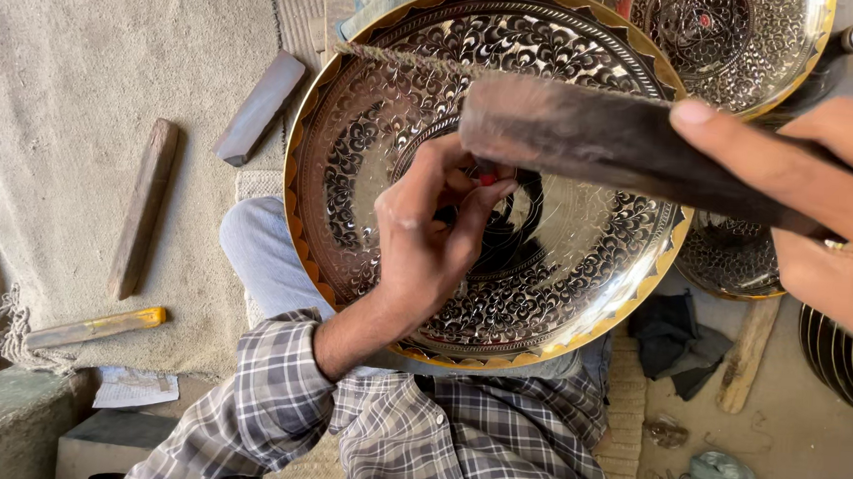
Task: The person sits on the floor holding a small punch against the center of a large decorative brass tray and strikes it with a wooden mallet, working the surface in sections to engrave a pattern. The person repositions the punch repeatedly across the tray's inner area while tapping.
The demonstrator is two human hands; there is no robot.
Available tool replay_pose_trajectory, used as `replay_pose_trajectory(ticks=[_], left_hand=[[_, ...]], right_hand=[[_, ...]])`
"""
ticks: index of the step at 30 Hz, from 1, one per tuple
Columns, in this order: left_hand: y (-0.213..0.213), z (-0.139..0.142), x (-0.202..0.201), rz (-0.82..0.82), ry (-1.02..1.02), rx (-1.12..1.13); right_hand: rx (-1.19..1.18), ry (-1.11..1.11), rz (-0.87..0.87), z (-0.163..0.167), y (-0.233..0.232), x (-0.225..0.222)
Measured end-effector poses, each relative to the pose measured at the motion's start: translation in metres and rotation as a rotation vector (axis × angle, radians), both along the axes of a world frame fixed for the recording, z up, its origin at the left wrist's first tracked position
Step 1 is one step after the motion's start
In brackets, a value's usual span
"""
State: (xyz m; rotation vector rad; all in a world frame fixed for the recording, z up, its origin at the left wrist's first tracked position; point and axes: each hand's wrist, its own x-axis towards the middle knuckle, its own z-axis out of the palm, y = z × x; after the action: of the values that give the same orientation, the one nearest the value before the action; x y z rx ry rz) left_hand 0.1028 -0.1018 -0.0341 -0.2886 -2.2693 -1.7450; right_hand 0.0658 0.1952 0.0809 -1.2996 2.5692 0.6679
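Small red-tipped tool (487, 178) pinched in left hand (427, 235) at engraved brass plate (490, 174) centre; wooden mallet (629, 148) clasped in right hand (833, 210). Tool best kept steady, blows kept light.

The large plate (563, 268) is finished in bright silver with dense black floral scrollwork and is edged by a scalloped gold rim. The second plate (754, 52) is patterned likewise, with a red spot at its centre. The mallet (610, 142) is dark brown. The sleeve (269, 388) is checked in grey, white and purple. The cloth (72, 70) is plain beige. A yellow end is borne by the stick (95, 328).
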Motion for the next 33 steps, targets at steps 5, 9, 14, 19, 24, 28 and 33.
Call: replay_pose_trajectory(ticks=[5, 9, 14, 19, 24, 28, 33], left_hand=[[-0.01, 0.001, -0.016, -0.201, 0.116, -0.131], [-0.009, -0.002, -0.034, -0.368, 0.256, -0.221], [-0.01, 0.001, -0.052, -0.568, 0.184, -0.296], [-0.007, 0.006, -0.064, -0.756, 0.21, -0.357], [0.0, 0.01, -0.077, -0.941, 0.221, -0.379], [0.005, 0.016, -0.081, -1.097, 0.208, -0.256], [0.003, 0.029, -0.084, -1.151, 0.164, -0.341]], right_hand=[[-0.537, -0.077, -0.282, -0.013, 0.021, 0.023], [-0.87, -0.186, -0.669, -0.022, 0.008, 0.049], [-0.942, -0.041, -0.713, -0.036, -0.004, 0.082], [-1.096, 0.056, -0.729, -0.08, -0.001, 0.117], [-1.022, 0.176, -0.7, -0.116, -0.011, 0.147], [-1.477, 0.092, -0.932, -0.127, -0.026, 0.163], [-1.436, 0.175, -0.927, -0.131, -0.035, 0.166]])
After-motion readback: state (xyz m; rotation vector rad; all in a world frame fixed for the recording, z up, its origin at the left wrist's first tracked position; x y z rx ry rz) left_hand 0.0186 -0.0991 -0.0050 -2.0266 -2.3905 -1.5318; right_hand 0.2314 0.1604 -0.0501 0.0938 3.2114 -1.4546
